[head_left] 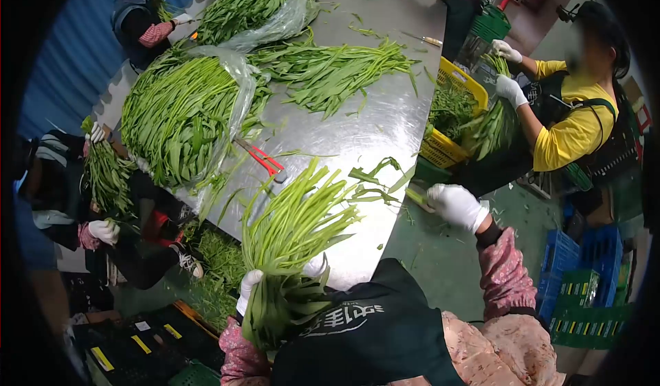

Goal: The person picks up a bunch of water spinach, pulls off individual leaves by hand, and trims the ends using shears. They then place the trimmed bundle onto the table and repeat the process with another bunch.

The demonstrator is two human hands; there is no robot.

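Observation:
My left hand (pixel 250 288), in a white glove, is closed around a bunch of water spinach (pixel 295 221). The pale stems fan up over the steel table's near edge, and the leaves hang down by my apron. White glove fingers show on the bunch's far side. My right hand (pixel 457 207), also gloved, is closed just beyond the table's right edge. Green stem pieces (pixel 417 197) stick out of it, partly blurred. Loose leaves (pixel 378 183) lie on the table between my hands. Red-handled scissors (pixel 265 160) lie beyond the bunch.
Large heaps of water spinach (pixel 182 118) and a plastic sheet (pixel 237 76) cover the table's (pixel 385 125) left side. A knife (pixel 425 39) lies near the far right. A co-worker in yellow (pixel 574 131) holds greens beside a yellow basket (pixel 447 145). Other co-workers stand left.

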